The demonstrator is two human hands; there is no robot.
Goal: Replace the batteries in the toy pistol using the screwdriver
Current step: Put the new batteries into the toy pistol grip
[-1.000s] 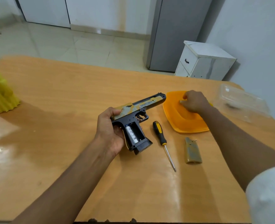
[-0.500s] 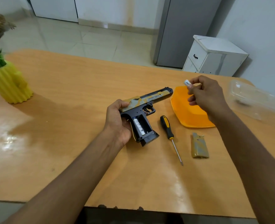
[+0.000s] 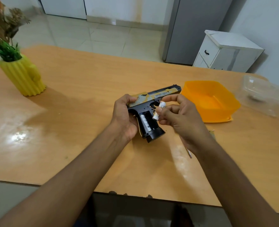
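Landmark: toy pistol (image 3: 153, 102), all places given relative to it.
Toy pistol: held just above the wooden table (image 3: 89, 89), barrel pointing toward the orange bowl (image 3: 217, 95), grip angled down toward the camera; slide tan and yellow, frame black.
Left hand (image 3: 124, 115): wraps the rear of the pistol, thumb on top of the slide, fingers curled round behind the grip; firm hold.
Battery compartment (image 3: 147, 122): open on the side of the grip, facing up; one white battery (image 3: 145, 122) seated in the slot nearer the left hand; the other slot looks dark.
Right hand (image 3: 178, 115): just right of the pistol's trigger guard, thumb and forefinger pinching a second white battery (image 3: 159, 110).
Second white battery: tilted, lower end just over the open compartment; cannot tell whether it touches the grip.
Screwdriver (image 3: 189, 153): on the table on the right hand's side of the pistol, mostly hidden under the right wrist; only the metal tip shows.
Orange bowl: on the table just past the muzzle.
Clear plastic container (image 3: 263, 95): beyond the bowl, farther from the pistol.
Yellow cactus-shaped pot (image 3: 23, 76): well apart from the pistol, on the left hand's side, with green and dried plants.
White cabinet (image 3: 225, 51): on the floor past the table's far edge, beyond the muzzle.
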